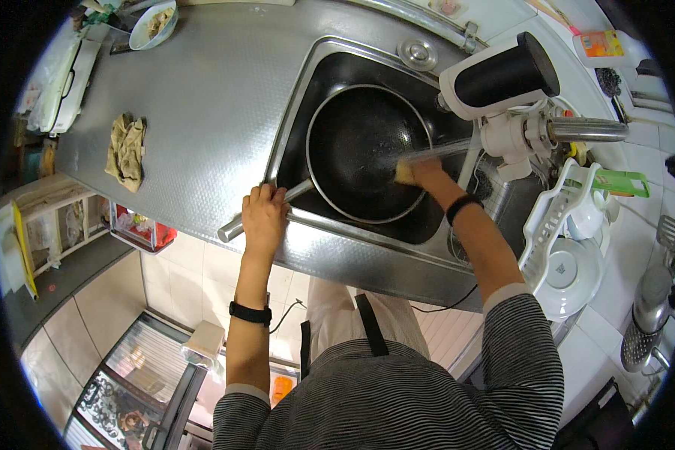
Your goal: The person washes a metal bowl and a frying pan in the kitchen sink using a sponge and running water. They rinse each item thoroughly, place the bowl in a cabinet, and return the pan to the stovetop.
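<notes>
A dark frying pan (365,152) lies in the black sink basin (329,73), its inside wet. My left hand (263,216) is closed around the pan's metal handle (233,229) at the sink's front left corner. At the pan's right side, my right hand (427,171) holds a yellowish sponge or cloth (406,172) against the inner wall; the fingers are partly hidden. Water (439,151) sprays leftward into the pan from the white faucet fitting (498,140).
A crumpled tan cloth (126,152) lies on the steel counter (202,112) at left, with a bowl of food (153,25) behind it. A white dish rack (551,225) with plates and bowls stands at right. A sink strainer (417,54) sits behind the basin.
</notes>
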Demonstrator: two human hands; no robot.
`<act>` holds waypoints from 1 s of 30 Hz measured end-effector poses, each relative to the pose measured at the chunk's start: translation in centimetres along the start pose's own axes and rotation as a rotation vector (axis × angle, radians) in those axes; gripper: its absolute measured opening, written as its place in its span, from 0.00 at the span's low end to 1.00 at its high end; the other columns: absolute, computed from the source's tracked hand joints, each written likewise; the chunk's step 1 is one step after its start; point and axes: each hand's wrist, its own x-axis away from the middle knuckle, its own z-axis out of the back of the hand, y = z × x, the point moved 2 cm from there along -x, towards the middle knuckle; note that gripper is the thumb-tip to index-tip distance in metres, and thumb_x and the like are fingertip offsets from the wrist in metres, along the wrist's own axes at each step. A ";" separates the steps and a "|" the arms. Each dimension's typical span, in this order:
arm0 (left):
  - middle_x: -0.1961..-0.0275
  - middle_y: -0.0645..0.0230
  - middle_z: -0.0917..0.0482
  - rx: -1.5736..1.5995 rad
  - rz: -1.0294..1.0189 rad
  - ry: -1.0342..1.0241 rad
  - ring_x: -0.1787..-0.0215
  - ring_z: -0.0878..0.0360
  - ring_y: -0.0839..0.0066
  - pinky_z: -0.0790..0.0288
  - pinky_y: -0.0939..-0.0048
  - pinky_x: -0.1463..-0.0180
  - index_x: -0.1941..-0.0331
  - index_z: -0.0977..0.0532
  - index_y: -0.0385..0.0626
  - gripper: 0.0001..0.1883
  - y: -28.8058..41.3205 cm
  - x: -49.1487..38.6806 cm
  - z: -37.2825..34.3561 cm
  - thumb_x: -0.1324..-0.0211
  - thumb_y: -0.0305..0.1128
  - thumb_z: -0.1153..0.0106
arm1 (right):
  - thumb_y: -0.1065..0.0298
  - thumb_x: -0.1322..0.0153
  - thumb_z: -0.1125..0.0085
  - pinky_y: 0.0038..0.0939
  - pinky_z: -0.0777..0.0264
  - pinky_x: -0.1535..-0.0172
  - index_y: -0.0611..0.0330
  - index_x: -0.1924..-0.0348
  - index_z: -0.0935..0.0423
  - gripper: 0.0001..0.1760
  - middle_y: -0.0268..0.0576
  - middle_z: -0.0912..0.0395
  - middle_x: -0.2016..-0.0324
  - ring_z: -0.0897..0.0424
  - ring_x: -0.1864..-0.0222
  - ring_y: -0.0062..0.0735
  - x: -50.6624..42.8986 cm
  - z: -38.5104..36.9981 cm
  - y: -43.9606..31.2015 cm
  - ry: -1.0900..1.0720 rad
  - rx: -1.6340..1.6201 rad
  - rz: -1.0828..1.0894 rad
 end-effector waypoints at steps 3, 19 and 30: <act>0.62 0.67 0.27 -0.011 0.005 0.002 0.58 0.31 0.67 0.37 0.66 0.55 0.59 0.23 0.45 0.16 0.0 0.0 0.1 0.56 0.31 0.40 | 0.63 0.34 0.50 0.39 0.34 0.51 0.60 0.56 0.23 0.16 0.46 0.29 0.50 0.32 0.46 0.46 -3.2 0.2 2.4 0.379 0.215 -0.098; 0.61 0.68 0.26 0.007 -0.008 0.033 0.58 0.30 0.67 0.36 0.64 0.57 0.59 0.23 0.47 0.18 0.0 0.1 -0.1 0.60 0.31 0.37 | 0.61 0.29 0.57 0.36 0.32 0.52 0.57 0.51 0.28 0.18 0.46 0.25 0.55 0.25 0.56 0.40 -0.1 -0.1 -5.3 -0.085 -0.716 -0.083; 0.60 0.67 0.27 0.012 -0.005 0.033 0.57 0.31 0.67 0.37 0.66 0.55 0.59 0.23 0.46 0.17 -0.1 0.1 -0.2 0.58 0.30 0.40 | 0.63 0.36 0.44 0.38 0.34 0.48 0.66 0.49 0.32 0.25 0.60 0.29 0.51 0.28 0.49 0.47 0.3 11.2 -16.1 0.038 -1.519 0.268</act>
